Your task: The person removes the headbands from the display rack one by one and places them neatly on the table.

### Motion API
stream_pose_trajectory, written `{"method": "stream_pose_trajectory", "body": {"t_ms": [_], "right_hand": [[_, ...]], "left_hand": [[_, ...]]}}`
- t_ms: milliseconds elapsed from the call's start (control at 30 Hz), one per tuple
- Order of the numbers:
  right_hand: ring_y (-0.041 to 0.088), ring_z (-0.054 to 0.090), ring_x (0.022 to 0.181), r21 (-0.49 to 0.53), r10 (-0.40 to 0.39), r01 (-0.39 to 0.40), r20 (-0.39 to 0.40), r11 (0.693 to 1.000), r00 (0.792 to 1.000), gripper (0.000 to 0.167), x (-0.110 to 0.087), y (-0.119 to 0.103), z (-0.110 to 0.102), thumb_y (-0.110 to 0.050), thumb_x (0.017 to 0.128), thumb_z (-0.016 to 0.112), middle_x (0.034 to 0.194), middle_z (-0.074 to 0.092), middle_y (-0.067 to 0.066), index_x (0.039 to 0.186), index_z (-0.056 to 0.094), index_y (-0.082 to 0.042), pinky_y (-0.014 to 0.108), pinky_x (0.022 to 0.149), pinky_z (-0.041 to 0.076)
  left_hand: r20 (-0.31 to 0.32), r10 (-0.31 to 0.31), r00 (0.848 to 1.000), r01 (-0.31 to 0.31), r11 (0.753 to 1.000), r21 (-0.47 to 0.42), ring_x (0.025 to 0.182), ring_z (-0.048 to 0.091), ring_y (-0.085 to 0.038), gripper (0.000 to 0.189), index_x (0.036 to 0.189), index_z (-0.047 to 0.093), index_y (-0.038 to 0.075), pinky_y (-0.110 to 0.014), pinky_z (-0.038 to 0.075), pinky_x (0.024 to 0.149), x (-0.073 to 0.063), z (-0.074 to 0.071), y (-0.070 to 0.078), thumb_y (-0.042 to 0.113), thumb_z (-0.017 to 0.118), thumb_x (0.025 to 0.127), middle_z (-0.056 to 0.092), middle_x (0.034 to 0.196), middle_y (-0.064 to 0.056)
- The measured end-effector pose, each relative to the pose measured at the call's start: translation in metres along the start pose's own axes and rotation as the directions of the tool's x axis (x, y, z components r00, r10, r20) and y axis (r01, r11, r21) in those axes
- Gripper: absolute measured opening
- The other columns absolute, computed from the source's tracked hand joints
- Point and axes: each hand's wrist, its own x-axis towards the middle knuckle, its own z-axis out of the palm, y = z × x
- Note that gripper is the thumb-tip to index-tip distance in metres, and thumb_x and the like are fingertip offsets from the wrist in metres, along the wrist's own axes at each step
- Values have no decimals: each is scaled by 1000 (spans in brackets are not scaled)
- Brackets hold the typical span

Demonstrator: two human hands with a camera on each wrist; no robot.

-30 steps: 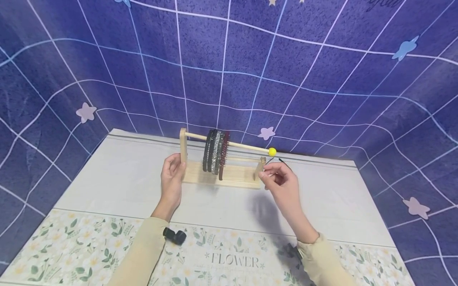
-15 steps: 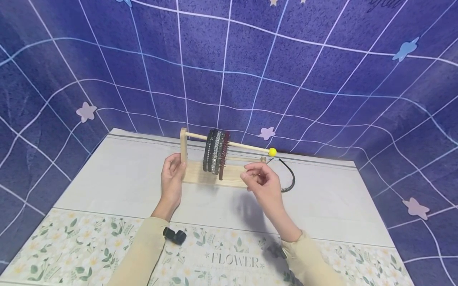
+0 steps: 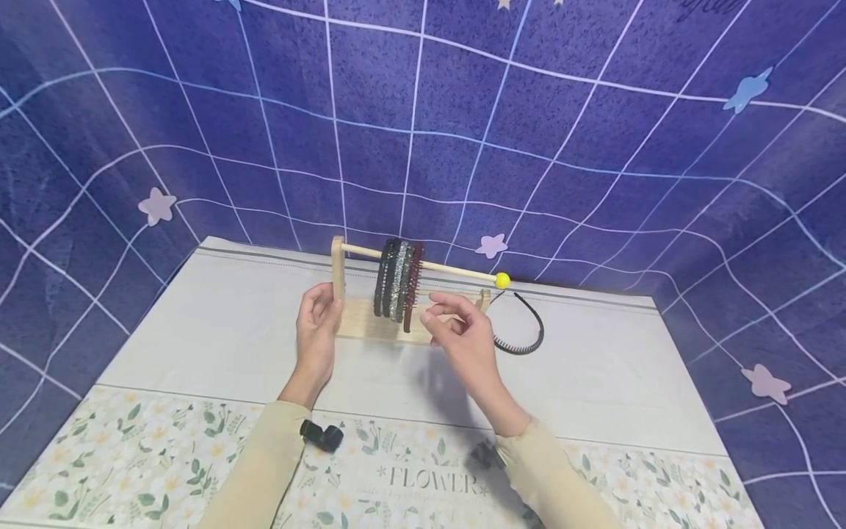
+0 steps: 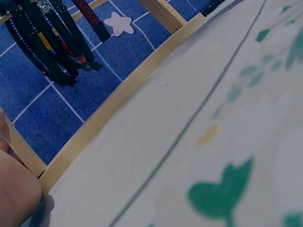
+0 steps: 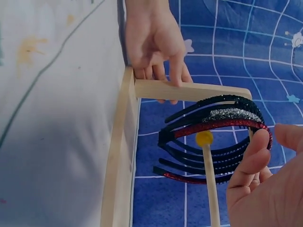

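Observation:
A wooden headband stand stands on the table, with an upright at each end and a long rod ending in a yellow ball. Several headbands hang on the rod: black ones, a silver glitter one and, rightmost, a dark red one. My left hand grips the left upright, thumb on one side and fingers on the other. My right hand hovers in front of the stand, fingers loosely bent, its fingertips just right of the red headband. Nothing shows held in it.
A black toothed headband lies on the table right of the stand, its left end partly hidden behind the right upright. A floral cloth covers the near part of the table. A blue gridded curtain with stars rises behind.
My right hand has moved left, from the stand's right upright toward the red headband, uncovering the black headband on the table. The left hand keeps its grip in place.

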Motion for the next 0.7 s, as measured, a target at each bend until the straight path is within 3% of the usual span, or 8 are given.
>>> {"method": "stream_pose_trajectory", "body": {"t_ms": [300,700], "right_hand": [[6,59,59,-12,-21,21,-30,1000,999,39,6,0,9,-1,95,85,111,73,19,132,73,5,19,56,54],[9,66,64,-9,27,-27,-31,1000,999,42,15,-5,21,-6,94,87,113,73,15,134,75,-1,22,60,61]], "left_hand": [[-2,18,1000,-18,1000,-11,160,43,-21,33,150,52,23,-39,32,136,1,1,-2,19,55,118,53,166,-4],[-7,17,1000,-17,1000,-8,161,43,-21,32,149,52,23,-37,33,136,1,1,0,18,55,118,54,166,-4]]}}
